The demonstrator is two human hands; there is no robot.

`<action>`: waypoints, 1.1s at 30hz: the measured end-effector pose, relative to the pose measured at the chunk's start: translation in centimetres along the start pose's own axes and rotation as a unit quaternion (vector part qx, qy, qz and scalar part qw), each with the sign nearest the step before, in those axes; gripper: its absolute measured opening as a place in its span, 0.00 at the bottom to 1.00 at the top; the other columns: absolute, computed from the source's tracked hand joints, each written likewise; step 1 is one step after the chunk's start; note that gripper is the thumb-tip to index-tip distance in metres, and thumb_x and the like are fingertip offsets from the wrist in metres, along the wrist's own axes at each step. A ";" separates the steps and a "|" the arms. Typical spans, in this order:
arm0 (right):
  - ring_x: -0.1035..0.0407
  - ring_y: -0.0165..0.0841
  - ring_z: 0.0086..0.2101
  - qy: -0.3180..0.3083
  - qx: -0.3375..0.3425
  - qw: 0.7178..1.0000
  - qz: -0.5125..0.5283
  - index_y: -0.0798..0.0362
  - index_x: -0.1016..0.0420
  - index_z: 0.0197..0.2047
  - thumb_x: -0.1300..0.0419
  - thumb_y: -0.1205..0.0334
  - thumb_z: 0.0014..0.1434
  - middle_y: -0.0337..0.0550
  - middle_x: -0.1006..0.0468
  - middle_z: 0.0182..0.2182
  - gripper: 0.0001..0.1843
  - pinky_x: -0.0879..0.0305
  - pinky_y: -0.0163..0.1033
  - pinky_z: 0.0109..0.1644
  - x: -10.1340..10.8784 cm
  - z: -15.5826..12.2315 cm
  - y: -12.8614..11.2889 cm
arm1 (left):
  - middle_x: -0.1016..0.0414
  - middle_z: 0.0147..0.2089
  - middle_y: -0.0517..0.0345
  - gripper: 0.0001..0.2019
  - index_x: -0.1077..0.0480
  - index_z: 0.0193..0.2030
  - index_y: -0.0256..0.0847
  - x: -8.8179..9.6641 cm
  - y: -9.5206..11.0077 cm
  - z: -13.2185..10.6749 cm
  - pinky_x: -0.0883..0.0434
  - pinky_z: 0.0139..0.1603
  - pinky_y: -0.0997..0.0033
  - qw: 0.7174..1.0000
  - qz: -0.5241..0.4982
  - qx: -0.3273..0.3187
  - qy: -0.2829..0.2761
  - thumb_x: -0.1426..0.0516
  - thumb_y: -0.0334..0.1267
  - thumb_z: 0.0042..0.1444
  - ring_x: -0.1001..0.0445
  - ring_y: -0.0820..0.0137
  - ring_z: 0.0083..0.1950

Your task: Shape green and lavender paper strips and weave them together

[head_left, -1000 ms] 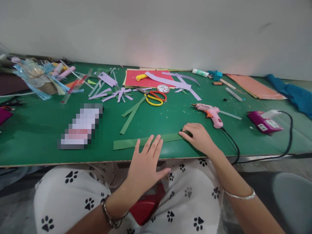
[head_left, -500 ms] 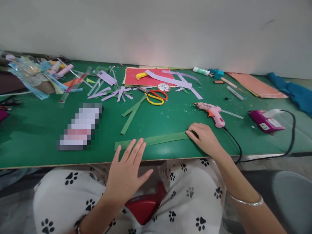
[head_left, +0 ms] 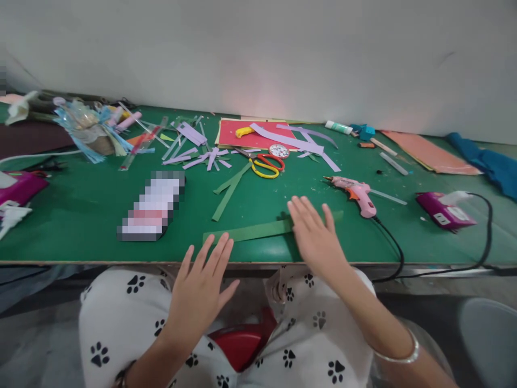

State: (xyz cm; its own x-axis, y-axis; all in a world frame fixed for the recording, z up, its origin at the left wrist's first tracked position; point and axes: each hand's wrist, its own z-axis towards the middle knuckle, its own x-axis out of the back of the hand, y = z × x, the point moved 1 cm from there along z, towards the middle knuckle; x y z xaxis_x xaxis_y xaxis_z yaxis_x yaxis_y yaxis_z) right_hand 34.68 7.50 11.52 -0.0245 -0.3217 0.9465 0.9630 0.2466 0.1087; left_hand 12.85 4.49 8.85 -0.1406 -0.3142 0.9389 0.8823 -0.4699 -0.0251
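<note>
A long green paper strip (head_left: 258, 231) lies flat along the near side of the green table. My left hand (head_left: 202, 285) is open, its fingertips resting on the strip's left end. Over the right part of that strip my right hand (head_left: 317, 237) lies open and flat, fingers stretched out; a bit of strip shows past its little finger or thumb side. Beyond the strip are two narrower green strips (head_left: 228, 196), crossing at their top near scissors (head_left: 266, 166) with red and yellow handles. A phone with a blurred screen (head_left: 153, 207) lies left of them.
A pink glue gun (head_left: 359, 195) with a cord lies at the right, near a purple power socket (head_left: 444, 209). Purple paper strips (head_left: 210, 156), a red sheet (head_left: 262, 141), and a glue tube (head_left: 338, 127) lie farther back. A blue-fringed craft piece (head_left: 91, 129) stands at the left.
My right hand has gone from gripping the strip's right end to lying flat on it, farther left. My left hand stays spread at the left end. The view has shifted slightly left.
</note>
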 end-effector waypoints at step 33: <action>0.49 0.37 0.59 -0.108 -0.051 0.993 0.011 0.56 0.48 0.62 0.63 0.47 0.60 0.48 0.46 0.61 0.32 0.48 0.49 0.58 -0.6 -4.3 5.1 | 0.40 0.60 0.50 0.34 0.74 0.65 0.39 0.7 -0.6 -1.0 0.43 0.53 0.46 0.999 0.046 -0.019 0.017 0.56 0.31 0.57 0.37 0.52 0.57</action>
State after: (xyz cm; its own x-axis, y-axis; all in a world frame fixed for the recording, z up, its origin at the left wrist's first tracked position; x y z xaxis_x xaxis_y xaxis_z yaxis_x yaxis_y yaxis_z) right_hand 40.77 5.04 10.23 -0.0490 -0.1106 0.9927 0.9859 0.1536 0.0657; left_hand 11.75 3.69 9.19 -0.0766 -0.3850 0.9197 0.8751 -0.4681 -0.1231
